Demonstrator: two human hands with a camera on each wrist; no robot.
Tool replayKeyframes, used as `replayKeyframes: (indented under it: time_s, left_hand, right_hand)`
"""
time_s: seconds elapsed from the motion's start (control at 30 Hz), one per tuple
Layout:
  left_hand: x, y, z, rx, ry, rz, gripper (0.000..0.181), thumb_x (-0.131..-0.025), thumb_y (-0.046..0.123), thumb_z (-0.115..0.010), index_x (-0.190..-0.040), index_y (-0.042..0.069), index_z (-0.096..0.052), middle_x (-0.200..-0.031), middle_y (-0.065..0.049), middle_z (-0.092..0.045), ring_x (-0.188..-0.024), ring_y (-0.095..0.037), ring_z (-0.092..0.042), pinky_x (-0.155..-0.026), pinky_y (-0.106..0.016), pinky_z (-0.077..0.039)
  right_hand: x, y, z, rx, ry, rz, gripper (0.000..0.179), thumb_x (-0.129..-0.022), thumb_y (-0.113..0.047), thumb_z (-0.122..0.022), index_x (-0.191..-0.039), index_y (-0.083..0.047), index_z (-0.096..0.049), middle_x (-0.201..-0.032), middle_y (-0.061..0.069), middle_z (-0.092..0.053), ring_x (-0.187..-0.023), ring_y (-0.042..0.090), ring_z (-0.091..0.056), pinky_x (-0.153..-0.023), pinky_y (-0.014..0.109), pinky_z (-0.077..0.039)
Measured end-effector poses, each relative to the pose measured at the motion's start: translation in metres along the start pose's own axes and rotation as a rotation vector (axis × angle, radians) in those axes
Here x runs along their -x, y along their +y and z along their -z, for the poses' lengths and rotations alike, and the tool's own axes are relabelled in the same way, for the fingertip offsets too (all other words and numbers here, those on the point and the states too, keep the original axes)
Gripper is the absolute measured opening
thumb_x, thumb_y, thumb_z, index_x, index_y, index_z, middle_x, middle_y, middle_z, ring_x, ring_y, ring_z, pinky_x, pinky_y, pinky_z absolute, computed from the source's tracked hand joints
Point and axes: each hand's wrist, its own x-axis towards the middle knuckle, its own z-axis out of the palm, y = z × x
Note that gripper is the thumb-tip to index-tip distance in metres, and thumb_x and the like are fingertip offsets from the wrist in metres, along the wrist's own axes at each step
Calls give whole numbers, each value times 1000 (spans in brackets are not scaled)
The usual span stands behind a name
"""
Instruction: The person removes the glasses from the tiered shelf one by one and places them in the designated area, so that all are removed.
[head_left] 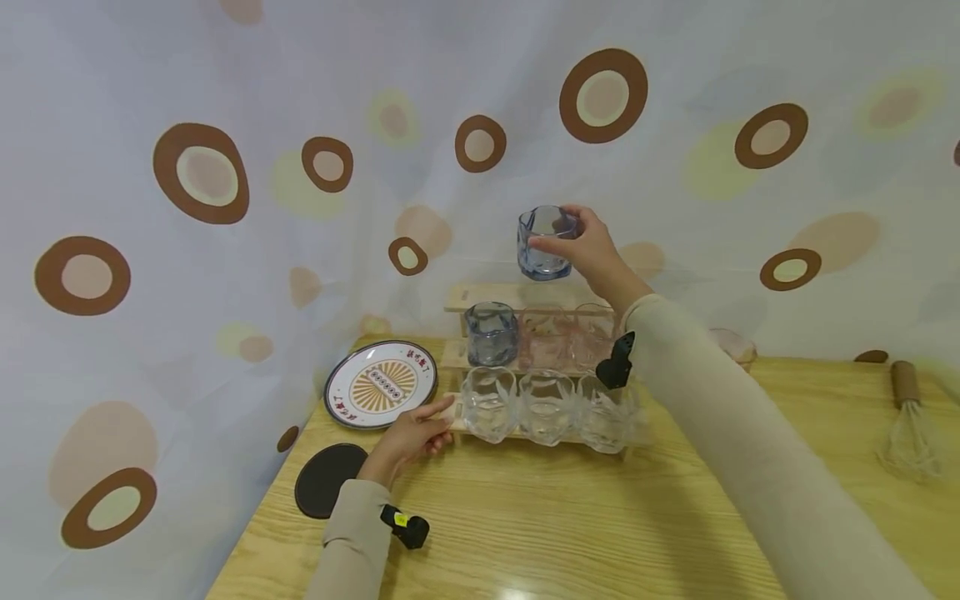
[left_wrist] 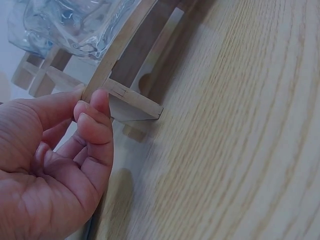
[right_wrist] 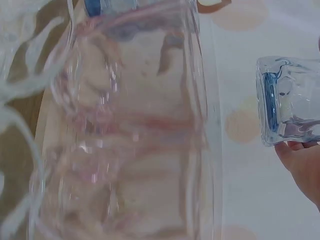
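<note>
Glass (head_left: 543, 257), blue, above top tier (head_left: 495, 295) of wooden rack (head_left: 453, 354); right hand (head_left: 596, 254) grips it, thumb and fingers. Left hand (head_left: 411, 437) pinches front tier (head_left: 460, 415) end. Looks mid-transfer, rack braced; next move probably calls for steady rack, clearance from shelved glasses (head_left: 490, 408)

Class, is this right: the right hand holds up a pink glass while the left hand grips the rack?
Wrong colour: in the head view, the right hand holds up a blue glass while the left hand grips the rack.
</note>
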Motion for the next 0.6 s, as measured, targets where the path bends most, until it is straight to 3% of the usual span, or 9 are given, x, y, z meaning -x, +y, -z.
replayKeyframes:
  time_s: [0.4,0.6]
  left_hand:
    - [1,-1,-1,9,-18,-5,48,-95,6,-56,-141,10,-46,-66,-1,-63,-56,-7,-49,-54,-21,-39]
    - [1,-1,-2,3,-21,-6,48,-95,8,-56,-142,12,-45,-68,-2,-63,-57,-8,-49,-55,-22,-38]
  right_hand:
    - [31,19,85,87,53,-34,94,-81,-38,-74,-152,-13,-18,-143,17,-31,-128,29,-35,-108,46,-28]
    - [49,27,134,94,114,-39,91,-83,-37,-72,-152,-14,-18,-133,7,-37,-122,20,-38,-109,46,-25]
